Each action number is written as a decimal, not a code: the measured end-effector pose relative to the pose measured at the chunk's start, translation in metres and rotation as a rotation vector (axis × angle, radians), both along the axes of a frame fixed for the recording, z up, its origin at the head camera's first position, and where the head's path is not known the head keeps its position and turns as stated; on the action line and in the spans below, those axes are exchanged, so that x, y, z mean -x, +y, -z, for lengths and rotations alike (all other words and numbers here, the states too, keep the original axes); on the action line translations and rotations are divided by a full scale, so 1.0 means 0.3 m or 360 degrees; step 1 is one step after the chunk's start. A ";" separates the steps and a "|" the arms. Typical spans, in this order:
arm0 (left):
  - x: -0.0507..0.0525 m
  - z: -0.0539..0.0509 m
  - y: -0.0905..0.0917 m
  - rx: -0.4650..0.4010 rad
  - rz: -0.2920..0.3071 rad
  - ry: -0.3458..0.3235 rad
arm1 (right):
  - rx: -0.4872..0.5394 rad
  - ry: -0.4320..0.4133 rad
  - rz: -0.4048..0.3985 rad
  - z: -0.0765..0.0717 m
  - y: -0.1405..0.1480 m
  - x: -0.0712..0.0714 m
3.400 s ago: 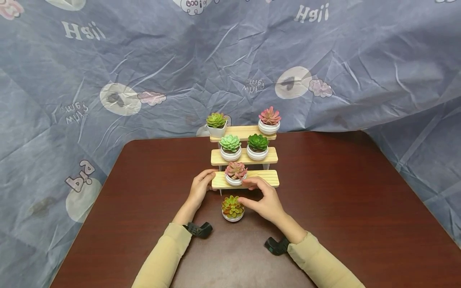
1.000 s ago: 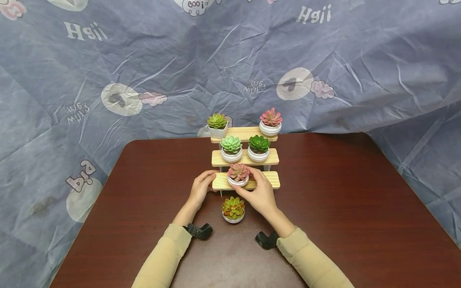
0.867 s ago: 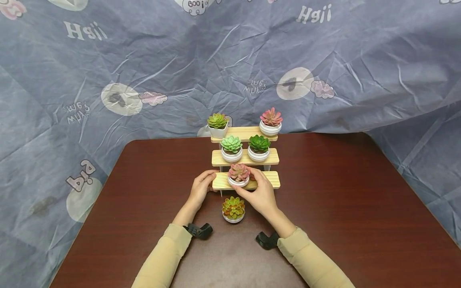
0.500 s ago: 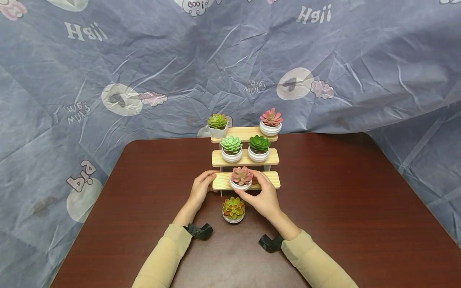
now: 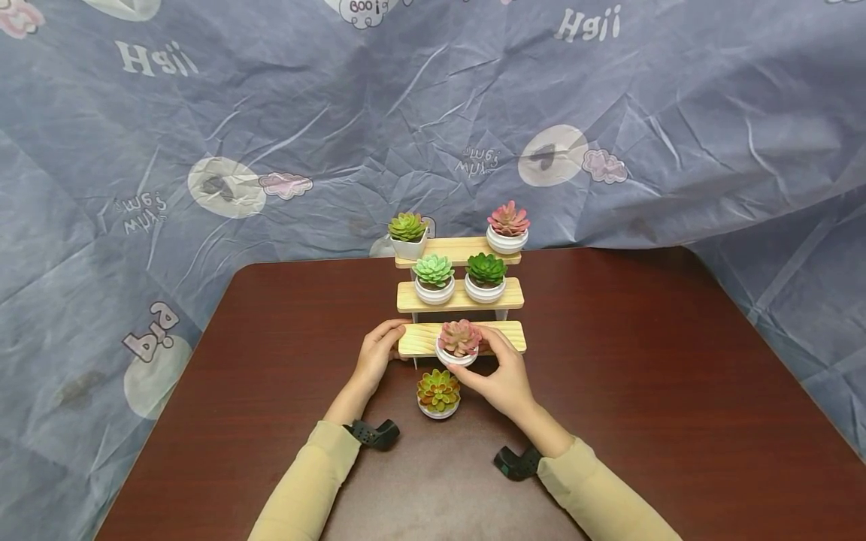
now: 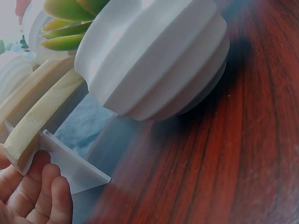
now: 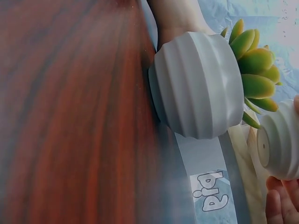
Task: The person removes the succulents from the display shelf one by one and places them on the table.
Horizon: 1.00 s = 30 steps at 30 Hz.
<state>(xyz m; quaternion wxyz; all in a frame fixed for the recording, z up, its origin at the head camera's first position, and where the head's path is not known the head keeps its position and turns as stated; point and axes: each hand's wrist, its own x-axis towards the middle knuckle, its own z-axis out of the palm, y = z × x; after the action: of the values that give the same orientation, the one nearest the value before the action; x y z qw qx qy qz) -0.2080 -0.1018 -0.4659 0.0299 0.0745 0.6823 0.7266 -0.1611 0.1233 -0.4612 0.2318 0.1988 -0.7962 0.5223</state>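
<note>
My right hand point(image 5: 504, 379) holds a pink potted succulent point(image 5: 458, 342) by its white pot, thumb in front and fingers behind. The pot is raised over the front edge of the stand's lowest shelf point(image 5: 421, 342); the right wrist view shows the bare underside of this white pot point(image 7: 280, 140). My left hand point(image 5: 374, 357) grips the left end of that shelf, and the left wrist view has its curled fingers point(image 6: 46, 186) under the wooden end. An orange-green potted succulent point(image 5: 438, 392) stands on the table before the stand, its ribbed pot point(image 6: 159, 60) large in both wrist views.
On the middle shelf point(image 5: 460, 297) stand a pale green succulent point(image 5: 434, 278) and a dark green one point(image 5: 485, 276). The top shelf point(image 5: 453, 250) bears a yellow-green succulent point(image 5: 407, 234) and a pink one point(image 5: 508, 225). A printed cloth point(image 5: 338, 135) hangs behind the brown table point(image 5: 643, 361).
My right hand has closed round the pink succulent's pot and lifted it off the lowest shelf, moving it rightward and toward me. My left hand stays on the shelf's end.
</note>
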 end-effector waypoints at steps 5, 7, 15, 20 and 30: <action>0.031 0.055 -0.007 -0.0009 -0.0008 -0.0028 | -0.0056 -0.0027 -0.0001 -0.002 0.015 -0.021; 0.034 0.063 -0.006 -0.0014 -0.0020 -0.0036 | -0.0072 -0.0034 -0.0008 -0.003 0.023 -0.029; 0.027 0.062 -0.001 -0.0030 -0.0059 -0.0008 | -0.0061 -0.0051 -0.0041 0.002 0.047 -0.052; -0.004 0.001 -0.001 -0.0012 -0.0006 -0.0008 | -0.0079 -0.0033 -0.0005 -0.007 0.056 -0.071; -0.012 -0.016 -0.001 0.0008 0.0013 0.0011 | -0.0113 -0.0038 0.0034 -0.022 0.080 -0.101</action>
<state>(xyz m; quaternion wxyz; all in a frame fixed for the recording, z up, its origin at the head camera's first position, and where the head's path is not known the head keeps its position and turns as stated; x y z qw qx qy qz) -0.2045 -0.1022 -0.4612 0.0306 0.0799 0.6839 0.7246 -0.1308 0.1473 -0.4546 0.2207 0.1922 -0.8190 0.4936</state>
